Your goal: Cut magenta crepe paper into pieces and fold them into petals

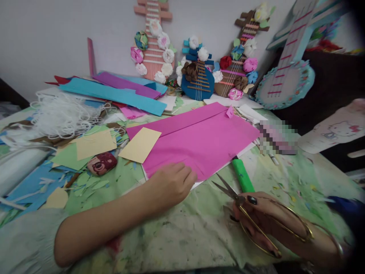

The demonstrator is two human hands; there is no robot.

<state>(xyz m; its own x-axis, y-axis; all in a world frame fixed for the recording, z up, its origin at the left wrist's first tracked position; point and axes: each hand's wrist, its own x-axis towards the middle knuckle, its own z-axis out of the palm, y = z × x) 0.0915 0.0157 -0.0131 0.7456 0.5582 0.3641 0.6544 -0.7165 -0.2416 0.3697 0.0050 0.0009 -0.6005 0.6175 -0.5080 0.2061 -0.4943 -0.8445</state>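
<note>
A large sheet of magenta paper (199, 142) with a folded strip along its far side lies over white paper in front of me. My left hand (173, 182) is closed at its near edge, where the sheet wrinkles; the fingertips are hidden. In my right hand (268, 217) is a pair of scissors (232, 192) with gold handles. Their blades stand slightly apart and point toward the sheet, not touching it. A bright green tool handle (243, 175) lies between the scissors and the paper. A cream paper piece (140, 145) overlaps the sheet's left part.
White cord (68, 114), coloured paper strips (114, 95), a dark red patterned object (102, 163) and green paper scraps (89, 184) crowd the left. Flower-decorated model lutes (198, 80) lean on the wall behind. A blurred-out phone-like object (278, 137) lies right. A chair back (339, 127) stands beside the table.
</note>
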